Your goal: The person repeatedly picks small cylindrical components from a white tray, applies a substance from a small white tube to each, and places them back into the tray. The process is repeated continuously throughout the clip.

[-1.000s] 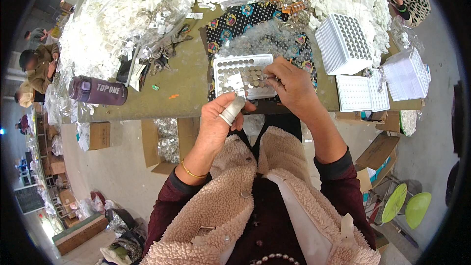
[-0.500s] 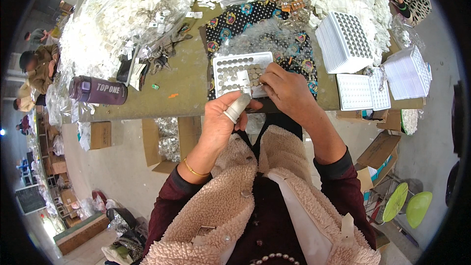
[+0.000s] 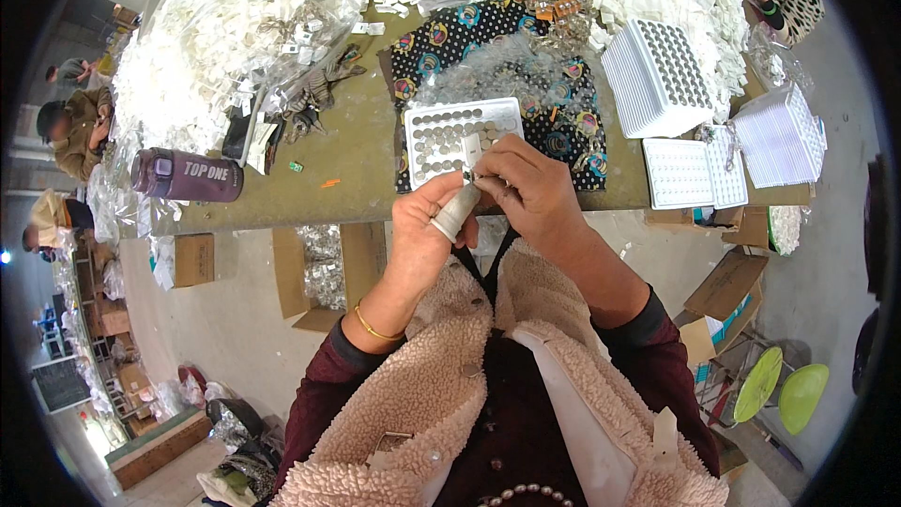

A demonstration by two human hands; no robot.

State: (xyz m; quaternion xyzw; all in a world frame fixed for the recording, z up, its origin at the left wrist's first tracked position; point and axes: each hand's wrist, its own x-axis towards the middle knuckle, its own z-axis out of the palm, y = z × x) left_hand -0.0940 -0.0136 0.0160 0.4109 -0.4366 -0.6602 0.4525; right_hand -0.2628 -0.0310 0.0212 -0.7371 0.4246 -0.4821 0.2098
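Observation:
My left hand (image 3: 427,221) is closed, with a whitish cover on one finger, and its fingertips pinch a small flat white plastic piece (image 3: 472,147). Against the near end of that piece, my right hand (image 3: 533,183) brings its fingers together in a pinch; what lies between them is too small to make out. Just beyond both hands, a white tray (image 3: 512,109) holds rows of small round metal discs, like button cells. The tray rests on a black patterned cloth (image 3: 441,45), partly hidden by my right hand.
A purple bottle (image 3: 188,175) lies at the table's left, near a heap of white pieces (image 3: 216,47). On the right stand a stack of disc-filled trays (image 3: 648,84), a tray pair (image 3: 678,175) and another stack (image 3: 774,141). Cardboard boxes (image 3: 338,272) sit below. Other people are in view.
My right hand has moved left and toward me, from over the tray's right side to the white piece at my left fingertips. My left hand has barely moved.

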